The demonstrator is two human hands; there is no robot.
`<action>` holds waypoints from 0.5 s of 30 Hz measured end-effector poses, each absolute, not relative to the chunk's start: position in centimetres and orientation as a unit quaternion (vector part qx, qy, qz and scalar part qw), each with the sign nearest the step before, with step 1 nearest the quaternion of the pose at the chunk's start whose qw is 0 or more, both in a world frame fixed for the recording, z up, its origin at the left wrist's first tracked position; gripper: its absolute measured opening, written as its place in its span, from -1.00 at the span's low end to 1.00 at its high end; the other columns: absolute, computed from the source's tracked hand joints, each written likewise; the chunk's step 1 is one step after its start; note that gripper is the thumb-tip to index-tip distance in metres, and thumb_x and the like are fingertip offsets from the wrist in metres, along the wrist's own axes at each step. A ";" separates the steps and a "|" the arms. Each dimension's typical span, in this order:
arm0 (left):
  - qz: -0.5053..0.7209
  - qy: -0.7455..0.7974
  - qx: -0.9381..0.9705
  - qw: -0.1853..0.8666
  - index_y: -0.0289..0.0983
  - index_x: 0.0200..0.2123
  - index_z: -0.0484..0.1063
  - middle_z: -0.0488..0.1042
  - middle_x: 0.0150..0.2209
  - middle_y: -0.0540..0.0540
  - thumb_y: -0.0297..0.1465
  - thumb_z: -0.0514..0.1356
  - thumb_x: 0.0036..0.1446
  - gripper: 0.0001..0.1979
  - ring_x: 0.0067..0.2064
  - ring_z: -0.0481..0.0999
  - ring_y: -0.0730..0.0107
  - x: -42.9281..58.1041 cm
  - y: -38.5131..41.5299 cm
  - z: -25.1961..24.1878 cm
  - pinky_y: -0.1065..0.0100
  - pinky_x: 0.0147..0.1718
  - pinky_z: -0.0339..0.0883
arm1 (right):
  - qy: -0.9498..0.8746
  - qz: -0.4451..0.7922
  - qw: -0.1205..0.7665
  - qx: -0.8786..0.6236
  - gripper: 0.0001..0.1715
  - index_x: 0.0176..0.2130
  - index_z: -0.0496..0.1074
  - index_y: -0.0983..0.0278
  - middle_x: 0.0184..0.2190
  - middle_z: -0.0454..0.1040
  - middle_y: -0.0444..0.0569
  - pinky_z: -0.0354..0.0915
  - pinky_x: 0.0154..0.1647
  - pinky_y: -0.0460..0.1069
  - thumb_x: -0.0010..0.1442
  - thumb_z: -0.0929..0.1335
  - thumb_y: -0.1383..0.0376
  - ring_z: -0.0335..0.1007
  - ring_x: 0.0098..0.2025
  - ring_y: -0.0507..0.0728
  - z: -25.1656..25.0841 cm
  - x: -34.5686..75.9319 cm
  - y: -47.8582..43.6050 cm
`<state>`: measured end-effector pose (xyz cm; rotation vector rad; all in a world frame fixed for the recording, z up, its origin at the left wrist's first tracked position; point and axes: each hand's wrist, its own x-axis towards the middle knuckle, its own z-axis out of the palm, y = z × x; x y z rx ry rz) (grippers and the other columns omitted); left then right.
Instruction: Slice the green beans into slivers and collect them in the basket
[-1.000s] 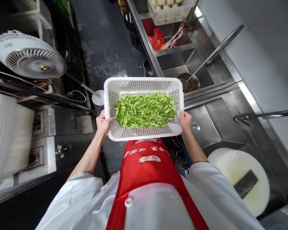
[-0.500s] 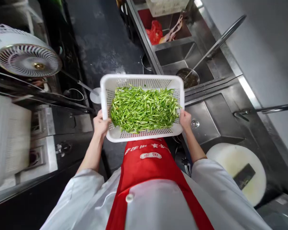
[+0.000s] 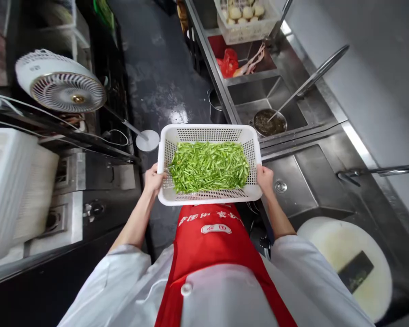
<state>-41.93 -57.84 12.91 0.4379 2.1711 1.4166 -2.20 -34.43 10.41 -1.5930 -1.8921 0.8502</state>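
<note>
A white perforated plastic basket is held level in front of my red apron. Thin-cut green vegetable strips lie in a layer over its bottom. My left hand is closed on the basket's left end, thumb over the rim. On the opposite end, my right hand grips the rim in the same way. The fingers under the basket are partly hidden.
Steel sinks line the right side, one holding a pot of dark liquid. A round cutting board carries a cleaver. To the left stand a white fan and stacked white bins. Dark floor runs ahead.
The camera view has shifted, bringing more of a basket of pale round items into sight at the top. The held basket sits slightly lower and tilts differently, both hands still on it.
</note>
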 end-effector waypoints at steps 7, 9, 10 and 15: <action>0.547 0.786 0.195 0.211 -0.33 -0.29 0.61 0.54 -0.13 -0.12 -0.43 0.23 -0.33 -0.60 -0.02 0.51 0.14 -42.1 -58.7 14.1 0.33 -0.08 0.44 | -0.690 0.302 0.300 -0.585 -0.38 -0.61 0.13 0.19 -0.67 0.08 -0.20 -0.06 -0.50 -0.04 0.32 0.17 -0.10 -0.01 -0.53 0.01 10.9 -1.7 -35.2; 0.527 0.798 0.159 0.244 -0.37 -0.35 0.60 0.54 -0.22 -0.12 -0.42 0.23 -0.36 -0.63 -0.12 0.52 0.16 -42.0 -57.6 13.8 0.33 -0.17 0.44 | -0.689 0.310 0.275 -0.595 -0.34 -0.66 0.08 0.17 -0.70 0.01 -0.22 -0.07 -0.51 -0.04 0.29 0.19 -0.13 -0.03 -0.55 0.01 10.4 -2.4 -34.7; 0.523 0.799 0.146 0.259 -0.37 -0.36 0.59 0.54 -0.26 -0.11 -0.42 0.24 -0.37 -0.63 -0.16 0.52 0.17 -42.0 -57.3 14.0 0.32 -0.20 0.44 | -0.689 0.314 0.266 -0.596 -0.33 -0.67 0.06 0.17 -0.70 -0.01 -0.22 -0.08 -0.52 -0.04 0.28 0.20 -0.13 -0.04 -0.55 0.00 10.5 -2.5 -34.4; 0.554 0.780 0.193 0.219 -0.31 -0.20 0.61 0.56 -0.16 -0.09 -0.42 0.25 -0.30 -0.54 -0.05 0.53 0.11 -42.1 -59.2 17.3 0.29 -0.12 0.46 | -0.698 0.292 0.327 -0.566 -0.38 -0.61 0.12 0.20 -0.66 0.08 -0.20 -0.05 -0.51 -0.05 0.34 0.20 -0.08 -0.01 -0.54 0.00 14.5 -0.4 -35.1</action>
